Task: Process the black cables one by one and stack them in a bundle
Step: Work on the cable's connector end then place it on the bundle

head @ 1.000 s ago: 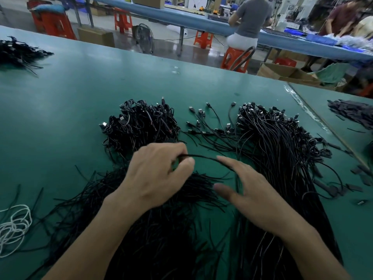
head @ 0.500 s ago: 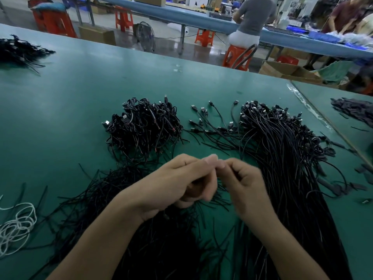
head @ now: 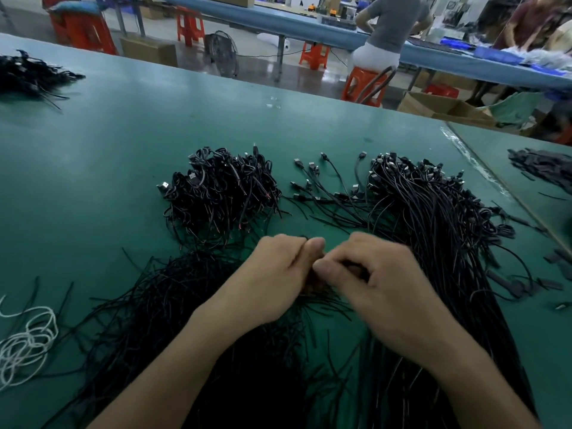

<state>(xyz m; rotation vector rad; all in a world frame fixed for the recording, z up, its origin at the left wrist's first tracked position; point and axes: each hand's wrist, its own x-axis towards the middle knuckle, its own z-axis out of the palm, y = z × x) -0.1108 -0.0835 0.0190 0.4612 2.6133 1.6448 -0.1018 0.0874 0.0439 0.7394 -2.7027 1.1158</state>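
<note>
Clearly the job sits somewhere in its middle, as I judge it. On the green-topped work table, one heap of coiled black cables with metal plugs lies beyond the left hand; I take it for the finished bundle. One far larger sheaf of straight black cables runs down the right side and looks unprocessed. Much more seems left than done.

The left hand and the right hand meet knuckle to knuckle between heap and sheaf, above a spread of thin black loose strands. Both sets of fingers are curled in tight. A sliver of a single black cable peeks out above the left forefinger, so the left hand appears to grip it. Whether the right hand pinches the same cable I cannot tell, since its inner side is hidden and the hand is blurred.

Counted:
- two hands and one cable in work
- one coiled heap and one straight sheaf
- about nine loose plug-ended cables fanned between those two
- one tangle of white cord at the near left
- one further black cable heap at the far left
- one scatter of dark flat pieces on the adjoining table at the right

Cables inside the heaps are too tangled to count.
</note>
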